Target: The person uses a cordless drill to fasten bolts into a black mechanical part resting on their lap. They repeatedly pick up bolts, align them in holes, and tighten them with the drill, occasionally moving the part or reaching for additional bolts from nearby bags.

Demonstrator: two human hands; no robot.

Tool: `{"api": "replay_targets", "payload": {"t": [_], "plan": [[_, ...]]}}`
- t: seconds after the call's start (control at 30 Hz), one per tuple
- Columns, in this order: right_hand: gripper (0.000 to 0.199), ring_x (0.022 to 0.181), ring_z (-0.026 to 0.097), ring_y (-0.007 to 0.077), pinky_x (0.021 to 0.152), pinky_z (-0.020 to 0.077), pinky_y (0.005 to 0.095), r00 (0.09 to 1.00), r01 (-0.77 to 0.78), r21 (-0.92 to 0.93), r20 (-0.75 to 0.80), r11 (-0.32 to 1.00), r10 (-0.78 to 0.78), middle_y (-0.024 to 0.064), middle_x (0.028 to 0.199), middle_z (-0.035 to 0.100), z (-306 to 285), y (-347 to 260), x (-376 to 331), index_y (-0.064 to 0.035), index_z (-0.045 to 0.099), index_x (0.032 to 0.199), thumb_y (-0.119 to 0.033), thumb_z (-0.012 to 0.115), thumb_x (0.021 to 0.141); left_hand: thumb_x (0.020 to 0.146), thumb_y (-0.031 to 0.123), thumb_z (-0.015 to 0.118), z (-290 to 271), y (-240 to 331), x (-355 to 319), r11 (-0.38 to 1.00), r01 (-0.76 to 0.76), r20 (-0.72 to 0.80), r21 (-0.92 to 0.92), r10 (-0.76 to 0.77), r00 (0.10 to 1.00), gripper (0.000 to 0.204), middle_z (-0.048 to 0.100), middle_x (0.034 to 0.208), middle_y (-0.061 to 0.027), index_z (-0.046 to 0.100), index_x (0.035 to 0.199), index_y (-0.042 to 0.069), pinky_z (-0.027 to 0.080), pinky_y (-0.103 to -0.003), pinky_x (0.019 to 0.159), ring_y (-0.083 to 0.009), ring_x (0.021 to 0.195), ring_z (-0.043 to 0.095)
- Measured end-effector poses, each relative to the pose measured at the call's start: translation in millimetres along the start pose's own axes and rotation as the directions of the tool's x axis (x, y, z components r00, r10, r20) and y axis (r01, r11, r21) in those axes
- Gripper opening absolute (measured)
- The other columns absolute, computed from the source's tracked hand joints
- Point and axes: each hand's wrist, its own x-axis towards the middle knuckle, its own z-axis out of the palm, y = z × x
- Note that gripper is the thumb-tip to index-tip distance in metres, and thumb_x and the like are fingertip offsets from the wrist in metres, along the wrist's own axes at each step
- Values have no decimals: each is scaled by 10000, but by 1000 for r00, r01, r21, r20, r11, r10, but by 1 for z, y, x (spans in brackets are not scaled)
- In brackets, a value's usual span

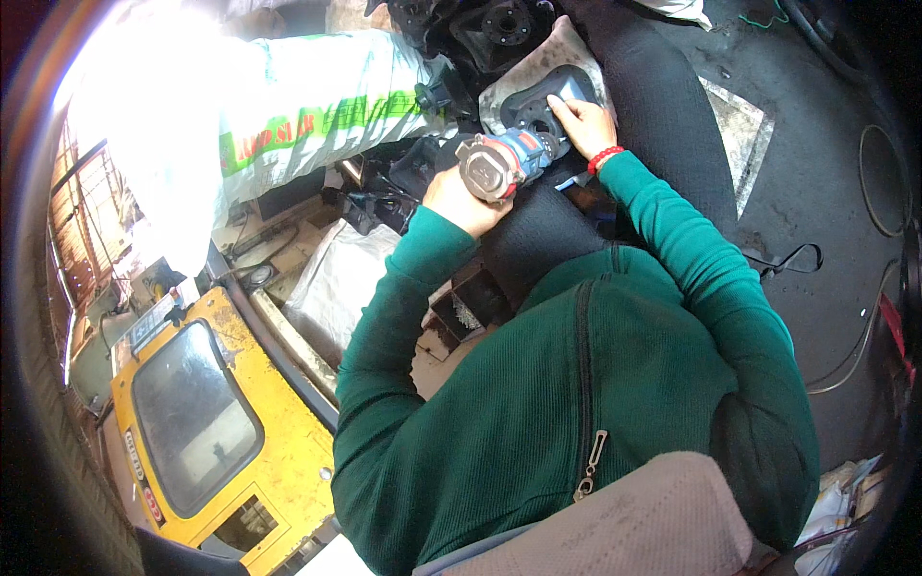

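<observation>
My left hand (459, 204) is wrapped around a blue cordless drill (523, 152) with red and grey parts. The drill's front end points right, at a black moulded plastic part (552, 94). Thumb on top, my right hand (588, 127) grips that part by its right side; a red bead bracelet circles the wrist. Under the part, a dirty pale cloth (501, 94) covers my knee. Whether the drill's tip touches the part cannot be made out.
More black parts (504, 24) are heaped beyond my knees. A white and green sack (327, 106) lies at the upper left. A yellow machine panel with a dark window (197, 413) stands at the lower left. Cables (864, 317) trail over the dark floor at right.
</observation>
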Motion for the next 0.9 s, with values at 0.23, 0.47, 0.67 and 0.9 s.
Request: {"api": "replay_targets", "payload": {"t": [0.23,0.47,0.67,0.9], "plan": [[514,562,501,148,583,407,343,996,-68,20,56,998,66,108,589,554,-3,-5,2,-16,627,704,-507,590,851,682,270,750,-9,7,17,995,-22,180,97,4,984,415,678,905,-163,638,1005,34,531,-374,763,-316,867,661],[550,486,417,181,515,370,363,998,-52,37,35,998,51,97,514,469,-6,-2,3,-36,532,577,-518,611,828,669,266,745,8,-13,19,997,-69,197,32,61,978,358,676,822,-153,652,952,66,540,-399,690,-327,791,661],[578,471,449,215,511,374,384,1000,-8,28,27,1000,7,122,515,485,-4,6,8,-34,523,560,-541,594,828,690,305,735,14,-5,24,995,-96,113,34,92,989,423,674,875,-139,630,1036,86,538,-384,712,-314,814,661],[546,559,521,333,577,411,423,994,111,1,15,994,-111,234,656,549,1,8,15,3,595,675,-520,602,832,629,315,764,20,-4,-22,993,20,-124,-113,-34,992,391,678,835,-168,671,920,71,544,-381,741,-298,812,674]]}}
